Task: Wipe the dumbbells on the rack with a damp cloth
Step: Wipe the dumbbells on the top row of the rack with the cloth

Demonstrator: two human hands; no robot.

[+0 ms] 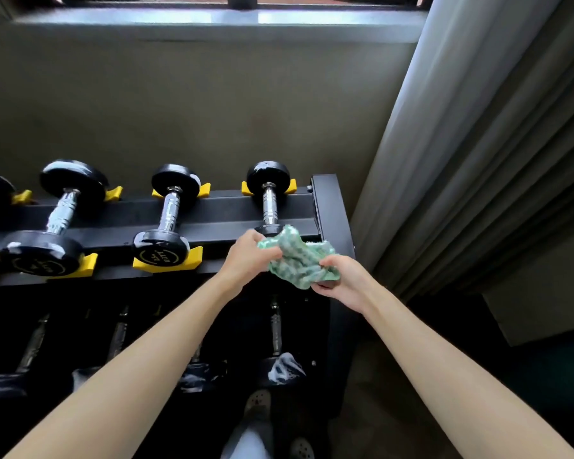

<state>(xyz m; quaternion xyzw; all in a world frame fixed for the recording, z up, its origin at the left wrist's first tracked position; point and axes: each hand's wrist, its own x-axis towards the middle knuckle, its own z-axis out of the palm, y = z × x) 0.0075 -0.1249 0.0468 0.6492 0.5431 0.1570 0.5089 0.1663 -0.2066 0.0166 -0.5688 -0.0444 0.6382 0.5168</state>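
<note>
A crumpled green-and-white cloth (295,260) is held between both hands in front of the black rack (219,210). My left hand (249,256) grips its left side, and my right hand (342,279) pinches its right side. The cloth covers the near head of the rightmost dumbbell (269,197) on the top tier. Left of it sit a small dumbbell (168,220) and a bigger one (58,220), black heads resting in yellow cradles, with chrome handles.
A lower tier holds several more dumbbells (279,356) in shadow, some with pale smears. A grey curtain (478,144) hangs to the right of the rack, with a wall and window sill (212,21) behind. My shoes (257,405) stand on the floor below.
</note>
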